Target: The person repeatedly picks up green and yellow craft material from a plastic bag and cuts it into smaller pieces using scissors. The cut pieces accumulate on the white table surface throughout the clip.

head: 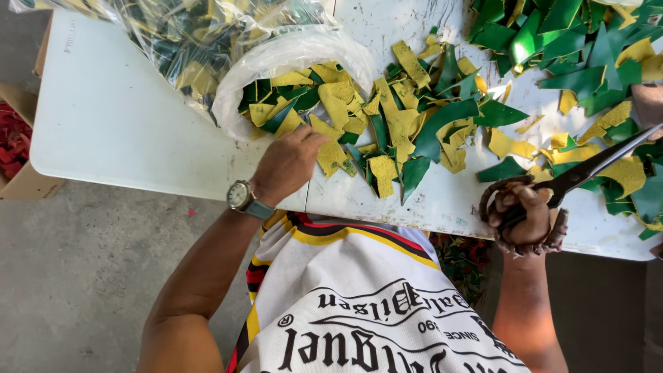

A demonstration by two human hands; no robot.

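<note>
Scraps (407,131), green and yellow offcuts, cover most of the white table (117,117), right of centre. One loose heap spills from the bag mouth across the middle, a second denser heap sits at the far right corner (573,48). Pieces are irregular: strips, triangles, curled bits, green on one face and fuzzy yellow on the other by the look of it.

Table left part is bare white. Grey concrete floor (83,276) shows below its near edge.

Clear plastic bag (207,41) lies on its side at the far left-centre, stuffed with the same green/yellow scraps, mouth rolled open toward the middle heap.

Cardboard box (17,148) at the far left edge of view, off the table, holds red pieces. More red and green bits under the table near the person's right side, partly hidden.

Scissors (587,169): large, dark, long blades pointing up-right over the scraps at the right; whether the blades are parted, cannot tell. Handles look wrapped in cord or tape.

Right hand (521,214) at the near table edge, fingers clenched through the scissor handles, grasping them.

Left hand (286,162), wristwatch (242,197) on the wrist, rests on the scraps just at the bag mouth. Fingers curled down onto yellow pieces, touching them; whether they actually pinch one, cannot tell.
</note>
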